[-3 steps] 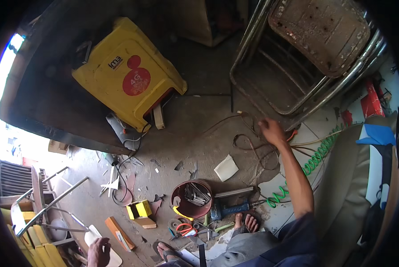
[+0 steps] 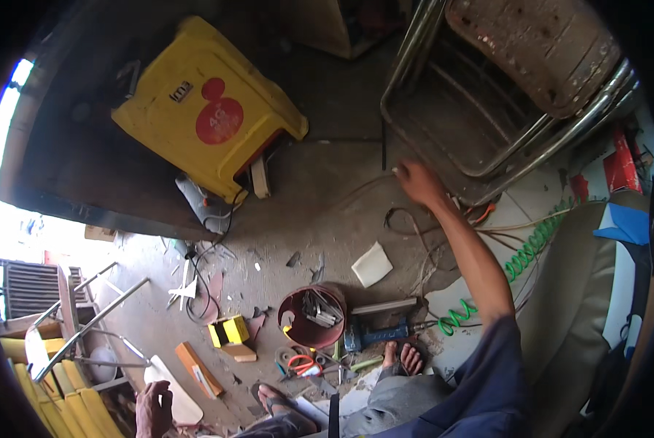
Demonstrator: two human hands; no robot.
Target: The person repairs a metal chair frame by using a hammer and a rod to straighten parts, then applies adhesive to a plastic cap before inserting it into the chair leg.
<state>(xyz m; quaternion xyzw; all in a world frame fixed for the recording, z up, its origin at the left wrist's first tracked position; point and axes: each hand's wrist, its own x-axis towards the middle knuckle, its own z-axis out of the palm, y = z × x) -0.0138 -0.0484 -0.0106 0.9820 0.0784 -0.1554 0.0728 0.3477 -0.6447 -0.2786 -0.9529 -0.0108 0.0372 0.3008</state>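
Observation:
My right hand (image 2: 420, 184) reaches far forward over the floor, its fingers closed at the pale-tipped end of a thin brown cable (image 2: 363, 187). More of that cable lies in loose loops beneath my forearm. Low on the left, my left hand (image 2: 154, 410) is loosely curled with a gap between thumb and fingers, and nothing shows in it. It is nearest to a white rounded board (image 2: 183, 404). Close by my feet stands a dark red tub (image 2: 292, 332) with metal pieces inside; a blue power tool (image 2: 385, 335) lies beside it.
A yellow plastic stool (image 2: 261, 95) lies ahead left, and a folding metal chair (image 2: 480, 175) ahead right. A green coiled hose (image 2: 527, 252) runs along the right, by a padded seat (image 2: 571, 292). Orange-handled scissors (image 2: 301, 365), a yellow box (image 2: 232, 330) and scraps litter the floor.
My right hand has moved forward and left, from above the cable loops to the cable's tip. The view has shifted slightly. My left hand stays beside the white board.

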